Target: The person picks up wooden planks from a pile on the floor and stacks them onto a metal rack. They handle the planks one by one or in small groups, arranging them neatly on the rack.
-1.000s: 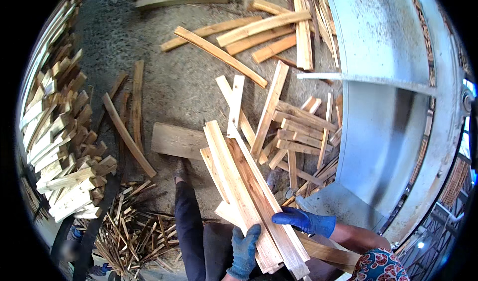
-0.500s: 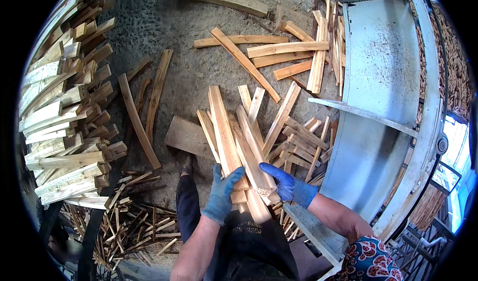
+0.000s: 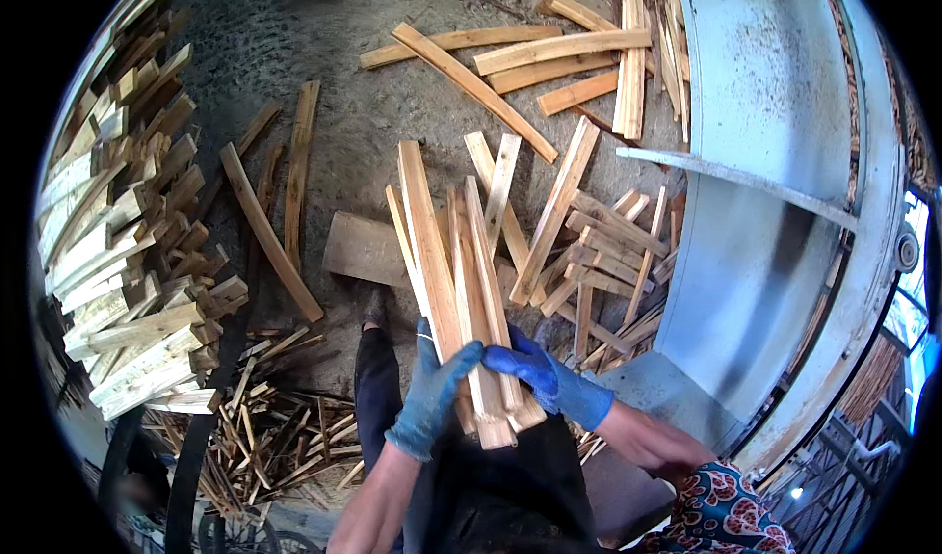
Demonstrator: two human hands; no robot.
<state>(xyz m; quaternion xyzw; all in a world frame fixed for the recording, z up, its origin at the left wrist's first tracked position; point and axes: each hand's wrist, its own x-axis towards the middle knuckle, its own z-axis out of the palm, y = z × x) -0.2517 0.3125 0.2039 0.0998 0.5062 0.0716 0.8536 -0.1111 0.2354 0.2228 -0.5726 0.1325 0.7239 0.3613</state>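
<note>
A bundle of pale wooden slats [image 3: 480, 304] stands upright between my two hands, over my dark-trousered lap. My left hand [image 3: 432, 387], in a worn teal-blue glove, is closed round the bundle's left side with its thumb across the front. On the right side my right hand [image 3: 545, 377], in a brighter blue glove, is wrapped round the same slats, thumb at the front. The lower ends stick out below my hands and sit slightly uneven. Most fingers are hidden behind the wood. Just past the bundle, a few loose slats [image 3: 556, 215] lean up at angles.
A tall stack of cut slats [image 3: 147, 348] rises at the left, with a heap of thin offcuts [image 3: 285, 436] below it. Long boards [image 3: 569, 49] lie crossed on the far ground. Short pieces [image 3: 608, 260] pile beside a grey-blue metal frame [image 3: 775, 201]. A wooden block [image 3: 363, 248] sits ahead.
My hands have drawn closer together round the bundle. Its slats now stand straighter and tighter, and the right-hand slat has swung more upright. The whole view has shifted slightly.
</note>
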